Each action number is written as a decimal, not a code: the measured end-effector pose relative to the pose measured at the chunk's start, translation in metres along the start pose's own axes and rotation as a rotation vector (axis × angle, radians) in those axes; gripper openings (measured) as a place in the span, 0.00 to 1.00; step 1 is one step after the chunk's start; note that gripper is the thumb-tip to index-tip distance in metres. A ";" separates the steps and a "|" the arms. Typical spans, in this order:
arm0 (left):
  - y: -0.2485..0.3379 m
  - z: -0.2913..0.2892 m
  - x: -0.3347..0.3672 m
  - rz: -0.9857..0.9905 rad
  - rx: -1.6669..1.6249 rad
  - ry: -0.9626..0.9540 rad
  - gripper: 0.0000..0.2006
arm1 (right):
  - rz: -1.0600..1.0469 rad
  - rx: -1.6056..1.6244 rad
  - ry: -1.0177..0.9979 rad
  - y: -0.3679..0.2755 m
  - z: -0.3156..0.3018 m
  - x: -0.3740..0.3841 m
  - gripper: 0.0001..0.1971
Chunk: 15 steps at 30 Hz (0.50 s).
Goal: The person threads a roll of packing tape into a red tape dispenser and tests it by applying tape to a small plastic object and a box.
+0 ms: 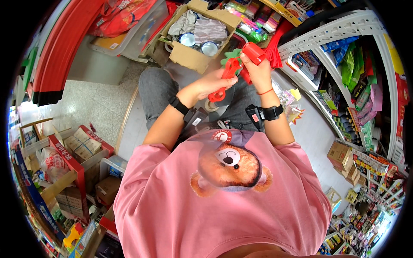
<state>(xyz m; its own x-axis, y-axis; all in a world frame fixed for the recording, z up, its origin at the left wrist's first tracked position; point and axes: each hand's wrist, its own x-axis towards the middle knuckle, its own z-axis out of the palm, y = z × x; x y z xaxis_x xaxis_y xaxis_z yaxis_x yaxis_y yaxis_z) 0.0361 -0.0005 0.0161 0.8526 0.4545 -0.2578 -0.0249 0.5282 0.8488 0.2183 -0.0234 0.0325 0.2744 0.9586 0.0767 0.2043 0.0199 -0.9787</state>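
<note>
My left hand (pixel 207 85) is closed round a long red plastic part (pixel 229 72) with rounded, open ends. My right hand (pixel 258 73) grips a red plastic piece with a short, wide cylinder (pixel 254 52) at its top, and the thumb presses near it. The two red pieces are close together; whether they join is hidden by the fingers. A green piece with a lobed edge (pixel 231 56) shows just behind them. Beneath my hands, between my grey-trousered legs, is a pale ring-shaped roll (pixel 211 105), partly covered.
An open cardboard box (pixel 189 59) with enamel-like cups and grey wrapping stands ahead. A clear plastic bin (pixel 142 32) with a red bag is at its left. White shelving (pixel 331 28) full of packaged goods runs along the right. Red-edged crates (pixel 79 172) stand at the left.
</note>
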 end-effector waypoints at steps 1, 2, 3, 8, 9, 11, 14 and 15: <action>0.000 0.000 0.000 -0.003 0.003 -0.023 0.11 | 0.045 0.070 0.009 0.002 0.001 -0.001 0.13; 0.000 0.000 0.001 -0.006 0.006 -0.045 0.11 | 0.091 0.139 0.018 0.007 0.003 -0.003 0.13; -0.001 -0.001 0.001 -0.004 0.006 -0.040 0.11 | 0.135 0.212 0.024 0.008 0.004 -0.004 0.12; -0.004 -0.003 0.000 -0.066 -0.081 0.048 0.12 | 0.163 0.355 -0.060 0.005 0.005 -0.007 0.12; -0.004 -0.002 0.000 -0.067 -0.102 0.035 0.13 | 0.164 0.357 -0.092 0.004 0.005 -0.007 0.12; -0.002 -0.001 0.001 -0.069 -0.144 0.010 0.13 | 0.155 0.340 -0.110 0.008 0.006 -0.007 0.12; 0.002 0.003 -0.001 -0.064 -0.169 0.014 0.13 | 0.151 0.344 -0.044 0.013 0.006 -0.006 0.12; 0.004 0.004 -0.003 -0.036 -0.153 0.018 0.12 | 0.151 0.351 -0.006 0.014 0.006 -0.005 0.13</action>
<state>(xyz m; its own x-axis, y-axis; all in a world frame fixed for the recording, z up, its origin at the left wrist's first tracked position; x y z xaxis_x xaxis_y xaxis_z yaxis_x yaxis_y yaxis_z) 0.0356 -0.0026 0.0220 0.8448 0.4457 -0.2961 -0.0751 0.6465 0.7592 0.2140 -0.0261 0.0171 0.2714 0.9596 -0.0737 -0.1724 -0.0269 -0.9847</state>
